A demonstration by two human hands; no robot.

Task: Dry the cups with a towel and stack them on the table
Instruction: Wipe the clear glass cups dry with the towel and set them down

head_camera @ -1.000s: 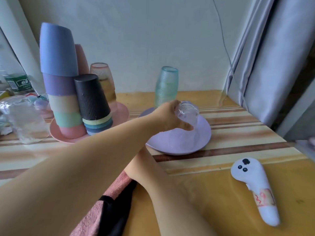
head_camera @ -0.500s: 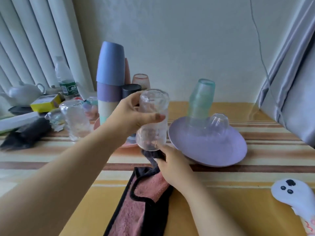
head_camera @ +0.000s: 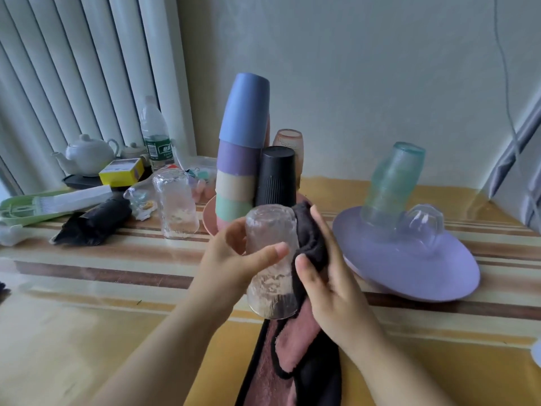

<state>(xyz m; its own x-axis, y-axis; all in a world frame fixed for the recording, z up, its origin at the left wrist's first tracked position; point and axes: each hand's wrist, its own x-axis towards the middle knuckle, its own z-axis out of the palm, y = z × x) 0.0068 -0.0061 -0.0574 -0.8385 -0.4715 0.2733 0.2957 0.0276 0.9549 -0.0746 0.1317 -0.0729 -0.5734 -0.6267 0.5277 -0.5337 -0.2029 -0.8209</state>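
Note:
My left hand (head_camera: 234, 259) grips a clear textured glass cup (head_camera: 270, 262), held upside down above the table. My right hand (head_camera: 328, 282) holds a pink towel with a black edge (head_camera: 295, 347) and presses it against the cup's right side. The towel's tail hangs down to the table. Another clear glass cup (head_camera: 175, 204) stands upside down on the table to the left. A purple plate (head_camera: 415, 268) on the right carries stacked green glass cups (head_camera: 392, 183) and a small clear cup (head_camera: 423, 227), all upside down.
A tall stack of coloured plastic cups (head_camera: 241, 153), a black cup (head_camera: 276, 177) and a pinkish glass (head_camera: 288, 148) stand on a pink plate behind my hands. At the back left are a water bottle (head_camera: 153, 136), a white teapot (head_camera: 87, 153), a yellow box (head_camera: 121, 172) and a black bundle (head_camera: 93, 221).
My left hand has brought the clear cup lower and nearer. My right hand has lifted the towel off the table and laid it against the cup's side.

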